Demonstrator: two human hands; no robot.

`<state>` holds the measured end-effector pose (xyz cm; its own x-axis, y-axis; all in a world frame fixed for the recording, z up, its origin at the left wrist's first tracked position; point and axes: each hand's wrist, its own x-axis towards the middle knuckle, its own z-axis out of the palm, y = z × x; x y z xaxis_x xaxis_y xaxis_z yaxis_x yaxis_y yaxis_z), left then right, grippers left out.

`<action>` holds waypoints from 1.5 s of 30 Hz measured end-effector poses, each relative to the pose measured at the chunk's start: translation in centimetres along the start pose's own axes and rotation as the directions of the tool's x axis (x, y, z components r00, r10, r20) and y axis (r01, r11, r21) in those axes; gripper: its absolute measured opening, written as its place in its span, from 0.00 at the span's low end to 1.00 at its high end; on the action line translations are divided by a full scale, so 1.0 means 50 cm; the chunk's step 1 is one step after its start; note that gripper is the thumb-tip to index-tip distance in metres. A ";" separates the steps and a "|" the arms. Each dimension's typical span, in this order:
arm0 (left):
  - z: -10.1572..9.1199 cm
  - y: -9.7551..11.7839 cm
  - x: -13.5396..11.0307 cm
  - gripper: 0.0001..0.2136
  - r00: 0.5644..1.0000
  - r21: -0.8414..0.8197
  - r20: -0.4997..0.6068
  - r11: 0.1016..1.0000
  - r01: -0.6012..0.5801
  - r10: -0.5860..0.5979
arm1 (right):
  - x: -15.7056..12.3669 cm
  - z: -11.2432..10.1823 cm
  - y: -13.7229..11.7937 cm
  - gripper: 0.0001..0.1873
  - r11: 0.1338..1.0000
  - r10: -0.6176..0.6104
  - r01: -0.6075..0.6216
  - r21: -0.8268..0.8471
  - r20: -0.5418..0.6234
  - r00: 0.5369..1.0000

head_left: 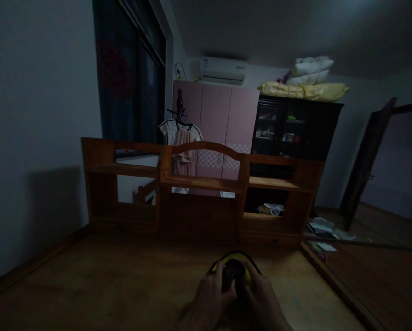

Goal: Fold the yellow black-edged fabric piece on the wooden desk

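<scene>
In the head view, low and right of centre, a rounded black and yellow object (237,255) is held between both hands just above the wooden board (123,276). It has a curved dark rim on its far side and a shiny black middle part. My left hand (209,292) is closed on its near left side, thumb against the black part. Against the right side, the fingers of my right hand (261,292) are curled around it. Dim light and the hands hide the lower part, so its exact kind is unclear.
Beyond the board stands a wooden shelf headboard (202,184) with open compartments. A raised wooden edge (333,285) runs along the right. Farther back are a clothes stand with garments (181,135), a pink wardrobe (214,115), a black cabinet (316,128) and an open door (368,161).
</scene>
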<state>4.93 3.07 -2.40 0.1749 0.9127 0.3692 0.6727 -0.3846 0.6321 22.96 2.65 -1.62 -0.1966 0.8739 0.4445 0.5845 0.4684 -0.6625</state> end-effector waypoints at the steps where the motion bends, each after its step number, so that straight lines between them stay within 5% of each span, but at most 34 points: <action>1: 0.003 -0.005 -0.001 0.20 1.000 0.026 -0.004 1.000 -0.008 0.008 | -0.001 -0.003 -0.006 0.28 1.000 -0.017 0.016 0.010 0.012 1.000; 11: 0.002 -0.010 -0.011 0.20 0.980 0.306 -0.102 0.943 -0.131 0.169 | -0.005 -0.024 -0.044 0.39 0.986 -0.159 0.154 0.061 0.091 0.983; 17: -0.017 -0.010 -0.023 0.18 0.959 0.323 -0.120 0.924 -0.206 0.256 | -0.002 -0.013 -0.043 0.35 0.978 -0.201 0.194 0.076 0.096 0.975; 23: -0.031 0.002 -0.028 0.17 0.954 0.325 -0.135 0.922 -0.212 0.267 | -0.007 -0.004 -0.039 0.25 0.985 -0.152 0.149 0.083 0.032 0.988; 34: -0.042 -0.010 -0.035 0.18 0.900 0.327 -0.236 0.902 -0.281 0.366 | -0.016 0.032 -0.028 0.24 0.995 0.024 -0.019 0.098 -0.046 0.999; 45: -0.061 0.011 -0.038 0.16 0.902 0.310 -0.207 0.900 -0.308 0.380 | -0.022 0.023 -0.025 0.20 0.998 -0.028 0.030 0.051 -0.041 0.999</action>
<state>2.75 0.71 -0.68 0.2643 0.6482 0.7141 0.7744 -0.5840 0.2436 21.53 1.25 -2.01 -0.1801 0.8543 0.4875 0.5375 0.5006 -0.6786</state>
